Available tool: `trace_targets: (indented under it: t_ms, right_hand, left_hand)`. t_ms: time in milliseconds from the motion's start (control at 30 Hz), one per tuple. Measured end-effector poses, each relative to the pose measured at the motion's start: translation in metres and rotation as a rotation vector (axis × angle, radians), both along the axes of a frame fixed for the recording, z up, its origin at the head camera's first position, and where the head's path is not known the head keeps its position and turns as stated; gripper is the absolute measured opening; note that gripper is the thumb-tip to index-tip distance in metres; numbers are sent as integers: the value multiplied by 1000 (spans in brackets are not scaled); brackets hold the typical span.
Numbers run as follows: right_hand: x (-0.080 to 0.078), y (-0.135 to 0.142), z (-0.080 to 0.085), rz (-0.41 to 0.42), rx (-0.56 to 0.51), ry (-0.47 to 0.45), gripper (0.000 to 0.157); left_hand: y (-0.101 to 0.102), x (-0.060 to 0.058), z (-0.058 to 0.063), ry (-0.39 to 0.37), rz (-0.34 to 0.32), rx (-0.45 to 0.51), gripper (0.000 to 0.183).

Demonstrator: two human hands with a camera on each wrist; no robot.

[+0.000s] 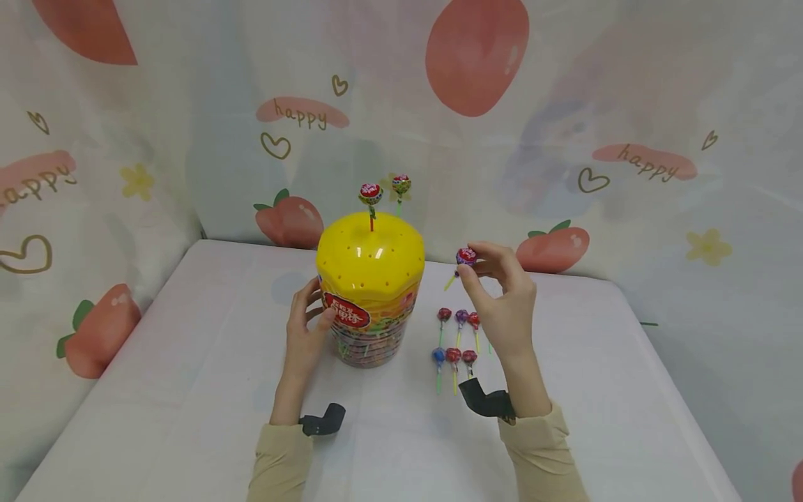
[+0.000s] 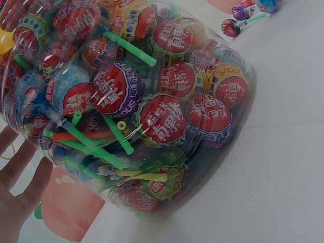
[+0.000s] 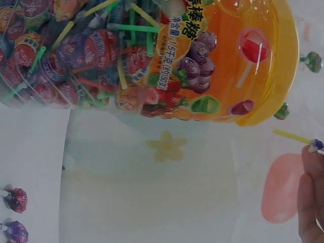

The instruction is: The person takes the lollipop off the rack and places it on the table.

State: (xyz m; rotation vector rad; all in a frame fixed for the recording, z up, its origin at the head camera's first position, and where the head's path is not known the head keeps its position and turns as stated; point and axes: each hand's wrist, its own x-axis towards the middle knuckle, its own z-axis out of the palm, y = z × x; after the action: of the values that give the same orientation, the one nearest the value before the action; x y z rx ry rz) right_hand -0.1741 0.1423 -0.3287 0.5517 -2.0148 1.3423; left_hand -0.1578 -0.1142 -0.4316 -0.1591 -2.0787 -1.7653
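A clear jar (image 1: 370, 341) packed with wrapped lollipops stands upright, topped by a yellow lid (image 1: 366, 261) dotted with small holes. Two lollipops rise above the lid; the nearer one (image 1: 371, 193) has its red stick in a hole, the farther one (image 1: 401, 184) shows behind the lid's back edge. My left hand (image 1: 305, 341) holds the jar's left side, thumb toward the front and fingers round behind. To the right of the lid, my right hand (image 1: 509, 303) pinches a red and purple lollipop (image 1: 466, 256) by its head, its yellow stick (image 3: 291, 135) pointing down and left.
Right of the jar, several lollipops lie in two rows on the white-covered table (image 1: 201, 418), among them a blue one (image 1: 438, 355) and a purple one (image 1: 461, 316). My right forearm partly covers these rows. A printed cloth backdrop (image 1: 401, 139) encloses the table's back and sides.
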Motion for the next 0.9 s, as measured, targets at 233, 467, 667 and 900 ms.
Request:
trace_targets:
  t_ms: [233,467,667,900]
  right_hand:
    - [4,9,-18,-32,-18,-9,31]
    - [8,24,-46,-93,-28,-87,31]
    - [16,34,-60,-163,-29,-189,31]
    - [26,44,-67,-262,-7,-329,30]
  left_hand:
    - [0,0,-1,-2,-3,7,60]
    - [1,1,1,-10,3,3,60]
    - [0,1,0,-19,-4,5,60]
    - [0,0,0,-26,-6,11,60]
